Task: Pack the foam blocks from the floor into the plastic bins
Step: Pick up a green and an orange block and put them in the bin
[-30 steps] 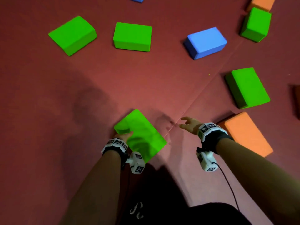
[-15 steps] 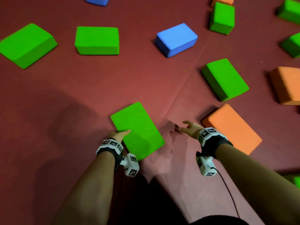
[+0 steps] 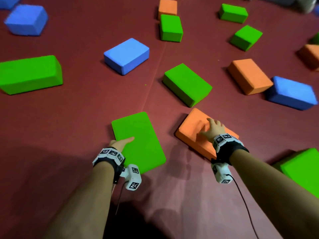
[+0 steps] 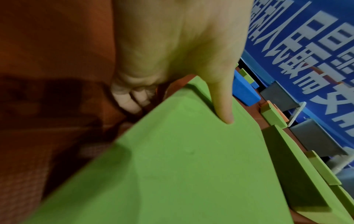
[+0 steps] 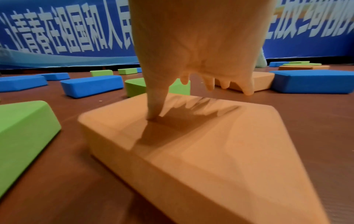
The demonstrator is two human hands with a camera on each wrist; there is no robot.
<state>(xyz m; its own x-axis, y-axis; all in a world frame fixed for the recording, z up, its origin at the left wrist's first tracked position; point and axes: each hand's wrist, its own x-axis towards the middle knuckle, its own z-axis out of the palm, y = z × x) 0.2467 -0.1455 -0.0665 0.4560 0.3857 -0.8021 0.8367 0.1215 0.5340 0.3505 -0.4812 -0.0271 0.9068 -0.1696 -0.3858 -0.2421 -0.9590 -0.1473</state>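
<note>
Now reaching: right hand (image 3: 213, 129) newly spread open on orange block (image 3: 193, 128), left hand (image 3: 120, 144) still gripping green block (image 3: 138, 142) — second pickup coming.

Place: an indoor activity hall or gym-like room.
Floor: dark red mats (image 3: 86, 104), joined at seams.
Scattered: foam blocks (image 3: 126, 55) in green, blue and orange all over the mats.
Wall: blue banner (image 5: 57, 30) with large white characters.
</note>
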